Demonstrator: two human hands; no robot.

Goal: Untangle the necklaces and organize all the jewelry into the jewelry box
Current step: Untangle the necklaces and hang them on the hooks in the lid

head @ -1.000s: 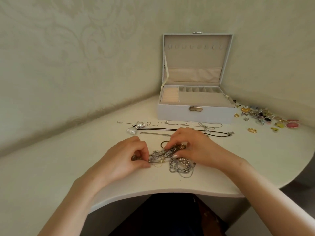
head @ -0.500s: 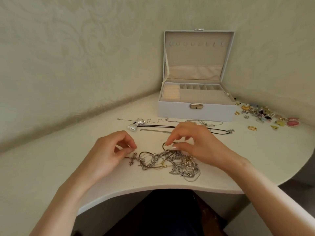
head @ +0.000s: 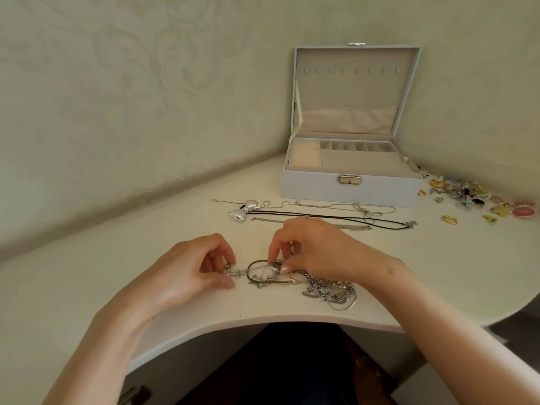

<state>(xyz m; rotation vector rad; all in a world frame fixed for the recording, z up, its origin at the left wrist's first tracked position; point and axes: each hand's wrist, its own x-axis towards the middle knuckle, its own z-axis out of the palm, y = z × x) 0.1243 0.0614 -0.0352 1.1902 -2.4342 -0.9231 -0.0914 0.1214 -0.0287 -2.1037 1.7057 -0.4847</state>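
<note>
A tangle of silver and gold necklaces [head: 327, 289] lies near the front edge of the cream table [head: 87, 276]. My left hand [head: 187, 270] pinches the tangle's left end between thumb and fingers. My right hand [head: 318, 249] pinches a chain in the tangle's middle, beside a dark cord loop [head: 257, 268]. The white jewelry box [head: 347, 188] stands open at the back, lid upright, its compartments holding nothing that I can see. Separated necklaces lie in front of it: a silver bow pendant [head: 245, 210] and a black cord necklace [head: 336, 216].
Several small pieces of jewelry [head: 473, 200], gold, pink and dark, are scattered right of the box near the wall. Patterned walls meet behind the box. The table's front edge curves inward toward my lap.
My left hand moved back in and took hold of the tangle's left end. My right hand shifted its pinch on the chains. The tangle is stretched out more to the left.
</note>
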